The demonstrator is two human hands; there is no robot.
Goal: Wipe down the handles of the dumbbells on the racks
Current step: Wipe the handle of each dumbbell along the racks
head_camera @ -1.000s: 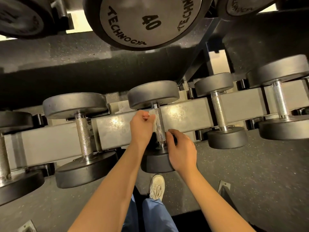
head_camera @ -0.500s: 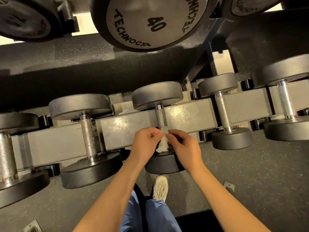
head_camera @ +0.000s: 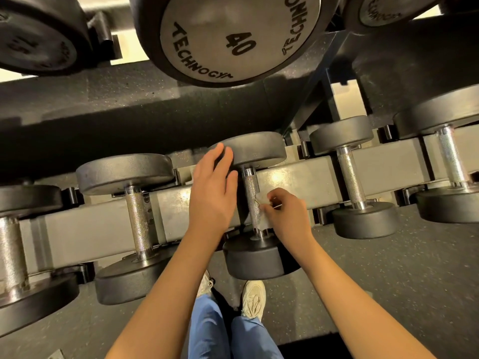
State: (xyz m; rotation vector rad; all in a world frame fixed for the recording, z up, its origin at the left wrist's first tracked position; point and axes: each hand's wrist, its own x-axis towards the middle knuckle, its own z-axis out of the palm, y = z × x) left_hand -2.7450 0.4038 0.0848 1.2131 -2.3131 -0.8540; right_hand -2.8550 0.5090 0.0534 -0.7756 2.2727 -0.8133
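– Dark speckled gym floor [head_camera: 401,281] lies under a grey rack [head_camera: 305,177]. Which part is the person cleaning?
– It is the handle [head_camera: 252,198] of the middle dumbbell, a bumpy metal bar near the centre of the view. It lies across the rack, with the far round end [head_camera: 261,151] at 12 o'clock and the near round end [head_camera: 254,260] at 6 o'clock.
– Where is the wipe?
– The white wipe [head_camera: 264,217] touches the bar low on its 3 o'clock side. The right hand [head_camera: 287,213] pinches it between curled fingers and thumb.
– And the other hand?
– The left hand [head_camera: 212,195] sits at 9 o'clock of the bar. Its fingers are straight and spread, and the tips seem to rest on the far round end. It holds nothing.
– How can the person do this bit well?
– Best to wrap the wipe further round the bar and rub from one end to the other. Then reach the hidden under side too. The bumps may hold dirt, so a firm press should help. The flat left hand can stop the dumbbell rolling.
– What is around it?
– A neighbour dumbbell [head_camera: 138,221] lies at 9 o'clock and a second neighbour [head_camera: 351,177] at 2 o'clock, both apart from the hands. A big dumbbell marked 40 [head_camera: 233,40] hangs over at 12 o'clock. Blue trousers [head_camera: 207,332] and a pale shoe [head_camera: 254,299] show at 6 o'clock.
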